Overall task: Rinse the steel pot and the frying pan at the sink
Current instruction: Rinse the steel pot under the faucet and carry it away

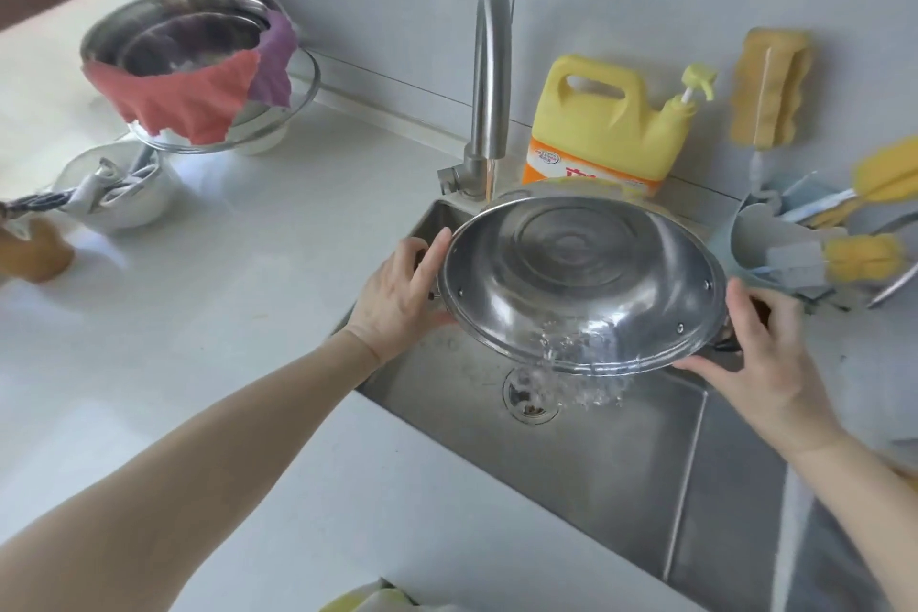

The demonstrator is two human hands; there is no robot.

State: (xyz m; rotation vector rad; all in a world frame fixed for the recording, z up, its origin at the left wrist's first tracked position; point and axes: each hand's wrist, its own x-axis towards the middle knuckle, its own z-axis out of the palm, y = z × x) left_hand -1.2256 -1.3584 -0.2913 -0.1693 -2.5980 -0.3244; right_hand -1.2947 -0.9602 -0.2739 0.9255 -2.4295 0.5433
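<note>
At the upper left of the frame, a steel bowl (174,35) is sitting on the white counter (238,263) with a pink cloth (174,99) and a purple cloth (273,60) hanging over its rim. Moving toward the centre, the left hand (397,298) is gripping the left edge of the steel pot (581,283), fingers curling around the rim by the handle. The pot is being held tilted over the sink (621,462), its mouth facing the camera, and water is pouring off its lower lip toward the drain (529,398). Behind it the faucet (489,80) is rising, with a yellow detergent jug (603,124) beside it. At centre right, the right hand (760,353) is clasping the pot's right handle, fingers wrapping under the rim. At far right, yellow sponges (770,90) are hanging on the wall.
</note>
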